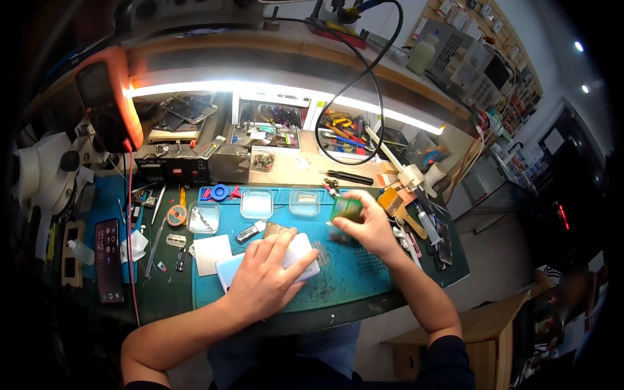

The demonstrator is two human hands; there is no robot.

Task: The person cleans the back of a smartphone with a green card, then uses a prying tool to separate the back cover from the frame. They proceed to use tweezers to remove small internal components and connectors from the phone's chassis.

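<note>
A pale blue and white phone (299, 250) lies at a slant near the front of the blue work mat (338, 279). Over its middle rests my left hand (263, 273), closed about it with the thumb along one side; much of the phone is hidden beneath. My right hand (367, 224) pinches a small green object (346, 208) above the mat, to the right of the phone. Blur and my fingers hide its exact kind. Beyond the left fingers sits a small brown piece (274, 230).
Clear plastic trays (257, 204) line the mat's far side. A dark phone (109, 260), a solder wire spool (176, 215) and tweezers (155, 250) lie to the left. Brushes (411, 221) and a syringe (428, 224) crowd the right. A black cable (316, 123) loops down at the back.
</note>
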